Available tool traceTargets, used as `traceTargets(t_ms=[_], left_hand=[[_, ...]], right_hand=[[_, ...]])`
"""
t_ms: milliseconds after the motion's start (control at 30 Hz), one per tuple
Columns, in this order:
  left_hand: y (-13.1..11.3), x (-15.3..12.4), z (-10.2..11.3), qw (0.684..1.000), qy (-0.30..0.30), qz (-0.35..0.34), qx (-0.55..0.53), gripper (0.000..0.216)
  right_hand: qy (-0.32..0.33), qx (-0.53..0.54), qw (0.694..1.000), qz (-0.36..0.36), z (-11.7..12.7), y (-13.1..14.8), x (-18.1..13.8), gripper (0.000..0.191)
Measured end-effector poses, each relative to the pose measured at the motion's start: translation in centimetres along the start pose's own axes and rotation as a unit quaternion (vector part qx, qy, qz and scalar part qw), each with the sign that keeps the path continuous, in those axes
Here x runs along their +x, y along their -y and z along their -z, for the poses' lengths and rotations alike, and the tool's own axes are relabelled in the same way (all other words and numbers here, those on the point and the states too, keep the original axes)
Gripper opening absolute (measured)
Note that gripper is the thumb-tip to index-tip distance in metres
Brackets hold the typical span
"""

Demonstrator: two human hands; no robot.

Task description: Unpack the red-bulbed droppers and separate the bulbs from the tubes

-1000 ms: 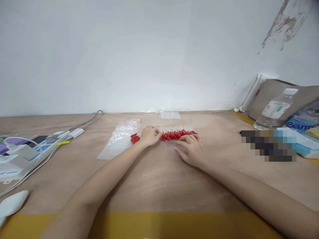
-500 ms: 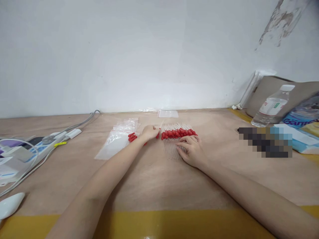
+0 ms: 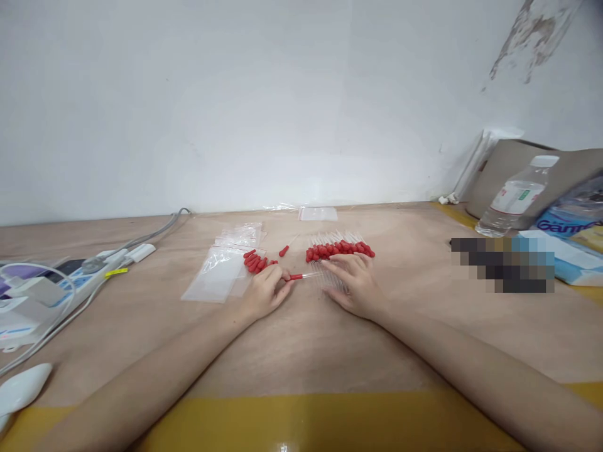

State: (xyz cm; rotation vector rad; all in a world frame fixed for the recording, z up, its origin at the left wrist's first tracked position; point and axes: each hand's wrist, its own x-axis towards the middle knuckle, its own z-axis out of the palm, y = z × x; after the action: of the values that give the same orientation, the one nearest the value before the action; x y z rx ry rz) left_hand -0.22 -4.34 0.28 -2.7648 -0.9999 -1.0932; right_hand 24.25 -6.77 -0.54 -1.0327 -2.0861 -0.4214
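"Starting with the left hand, what is gripped by it?"

"A single dropper is pinched at its red bulb by the closed fingers. It is held low, just to the near left of the row of droppers, with its clear tube pointed towards that row. Whether it is lifted off the table cannot be told."

"And the right hand?"

"It is laid flat, fingers spread open, on the clear tubes at the near side of the row. Nothing is gripped by it."

"How is the row itself arranged?"

"The red bulbs are packed side by side in one band, and clear tubes are seen on both the near and the far side of that band."

"What else is seen around the row?"

"One loose dropper is found just to its left. Further left, a small heap of red bulbs is seen at the edge of some clear bags. A water bottle is stood well to the right of the row, and cables are spread well to its left."
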Motion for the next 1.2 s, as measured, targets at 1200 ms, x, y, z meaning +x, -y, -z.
traceTargets(t_ms=[1200], left_hand=[[-3.3, 2.2, 0.5, 0.984, 0.125, -0.074, 0.104, 0.024]], right_hand=[[0.027, 0.023, 0.99, 0.138, -0.8, 1.1, 0.9, 0.023]])
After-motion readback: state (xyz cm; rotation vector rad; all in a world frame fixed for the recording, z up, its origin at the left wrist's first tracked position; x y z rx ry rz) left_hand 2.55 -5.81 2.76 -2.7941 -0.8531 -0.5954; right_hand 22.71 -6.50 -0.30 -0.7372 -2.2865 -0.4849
